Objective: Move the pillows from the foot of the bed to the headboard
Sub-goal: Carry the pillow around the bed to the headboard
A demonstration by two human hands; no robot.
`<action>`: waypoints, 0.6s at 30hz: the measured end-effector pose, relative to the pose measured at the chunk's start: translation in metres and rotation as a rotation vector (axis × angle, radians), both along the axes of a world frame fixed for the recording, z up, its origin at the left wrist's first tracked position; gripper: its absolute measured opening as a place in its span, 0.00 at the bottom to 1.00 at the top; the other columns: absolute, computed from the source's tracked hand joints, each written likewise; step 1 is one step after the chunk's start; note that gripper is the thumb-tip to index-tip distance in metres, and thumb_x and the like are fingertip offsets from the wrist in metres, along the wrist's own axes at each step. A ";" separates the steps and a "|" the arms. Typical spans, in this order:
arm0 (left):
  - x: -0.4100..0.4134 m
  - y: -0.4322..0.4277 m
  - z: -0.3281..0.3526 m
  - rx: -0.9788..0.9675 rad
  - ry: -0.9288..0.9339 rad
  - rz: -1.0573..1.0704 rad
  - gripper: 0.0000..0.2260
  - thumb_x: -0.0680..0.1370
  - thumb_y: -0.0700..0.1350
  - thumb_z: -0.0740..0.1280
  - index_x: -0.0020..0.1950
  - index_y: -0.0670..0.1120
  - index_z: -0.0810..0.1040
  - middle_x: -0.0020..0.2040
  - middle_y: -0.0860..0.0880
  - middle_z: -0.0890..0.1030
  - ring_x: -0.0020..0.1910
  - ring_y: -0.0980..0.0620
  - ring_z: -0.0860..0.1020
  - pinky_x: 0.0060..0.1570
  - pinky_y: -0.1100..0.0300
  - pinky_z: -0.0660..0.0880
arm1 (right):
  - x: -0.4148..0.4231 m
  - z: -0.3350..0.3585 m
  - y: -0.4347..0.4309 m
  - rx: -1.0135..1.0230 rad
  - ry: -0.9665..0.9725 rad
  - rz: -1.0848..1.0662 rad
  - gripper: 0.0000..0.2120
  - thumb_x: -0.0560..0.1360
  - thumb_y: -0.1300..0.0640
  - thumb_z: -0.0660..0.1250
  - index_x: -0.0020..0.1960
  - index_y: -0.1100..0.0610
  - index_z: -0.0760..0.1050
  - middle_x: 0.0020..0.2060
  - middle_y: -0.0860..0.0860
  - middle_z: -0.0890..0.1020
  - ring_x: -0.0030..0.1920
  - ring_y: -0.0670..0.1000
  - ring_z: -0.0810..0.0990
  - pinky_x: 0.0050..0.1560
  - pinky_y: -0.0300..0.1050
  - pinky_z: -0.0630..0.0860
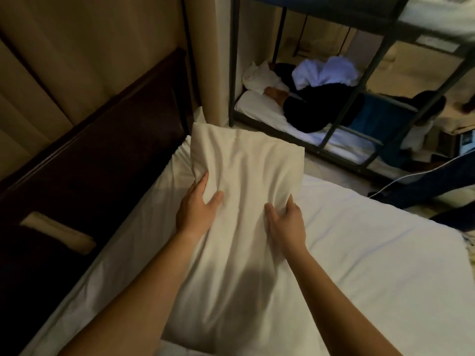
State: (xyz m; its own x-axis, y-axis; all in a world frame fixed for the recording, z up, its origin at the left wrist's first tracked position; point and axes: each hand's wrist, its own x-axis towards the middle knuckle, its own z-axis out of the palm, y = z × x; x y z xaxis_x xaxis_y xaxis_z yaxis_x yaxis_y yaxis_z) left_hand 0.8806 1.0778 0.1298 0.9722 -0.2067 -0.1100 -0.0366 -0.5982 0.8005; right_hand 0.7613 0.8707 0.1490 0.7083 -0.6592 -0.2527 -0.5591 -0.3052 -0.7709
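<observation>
A white pillow (241, 176) lies lengthwise on the bed (372, 265), its far end near the bed's top corner beside the dark wooden headboard (102, 160). My left hand (196, 209) grips the pillow's left edge, fingers over the top and thumb pressed into the fabric. On the pillow's right side my right hand (285, 222) pinches a fold of it. Both forearms reach forward over the pillow's near half.
A dark bedside unit (38, 253) with a pale folded cloth (59, 233) on it stands left of the bed. A metal bunk bed frame (334, 129) stands beyond, with a person in dark clothes lying on its lower mattress. Another person's legs and a white cable (401, 176) are at right.
</observation>
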 end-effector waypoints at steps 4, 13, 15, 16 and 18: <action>-0.005 -0.025 0.000 -0.034 -0.006 0.020 0.33 0.80 0.66 0.67 0.84 0.64 0.62 0.81 0.55 0.71 0.77 0.48 0.72 0.74 0.45 0.73 | 0.001 0.001 -0.030 -0.013 0.006 0.027 0.31 0.82 0.41 0.68 0.81 0.52 0.69 0.70 0.56 0.80 0.68 0.62 0.81 0.69 0.60 0.78; 0.039 -0.017 0.012 0.010 -0.054 0.014 0.31 0.81 0.64 0.67 0.84 0.61 0.64 0.80 0.54 0.72 0.77 0.48 0.73 0.73 0.44 0.73 | 0.040 0.004 -0.024 0.018 -0.048 0.039 0.31 0.82 0.40 0.68 0.81 0.51 0.69 0.71 0.53 0.80 0.69 0.59 0.81 0.68 0.60 0.78; 0.055 -0.010 0.008 0.021 -0.058 0.016 0.31 0.81 0.64 0.67 0.83 0.61 0.65 0.79 0.54 0.73 0.76 0.47 0.73 0.72 0.45 0.74 | 0.055 -0.001 -0.016 0.018 -0.055 0.031 0.31 0.82 0.40 0.68 0.81 0.50 0.69 0.71 0.52 0.80 0.69 0.59 0.81 0.68 0.60 0.78; 0.064 -0.006 0.005 0.024 -0.052 0.007 0.31 0.81 0.64 0.67 0.83 0.61 0.64 0.79 0.54 0.73 0.75 0.47 0.74 0.72 0.44 0.74 | 0.063 -0.004 -0.011 0.020 -0.057 0.026 0.31 0.82 0.40 0.68 0.81 0.50 0.68 0.71 0.52 0.80 0.69 0.59 0.80 0.68 0.60 0.78; 0.082 0.005 -0.002 0.028 -0.036 -0.015 0.31 0.81 0.64 0.67 0.83 0.61 0.64 0.79 0.53 0.73 0.75 0.47 0.74 0.72 0.44 0.75 | 0.080 -0.011 0.001 0.026 -0.052 0.011 0.31 0.82 0.40 0.67 0.82 0.50 0.68 0.72 0.52 0.79 0.69 0.59 0.80 0.68 0.61 0.78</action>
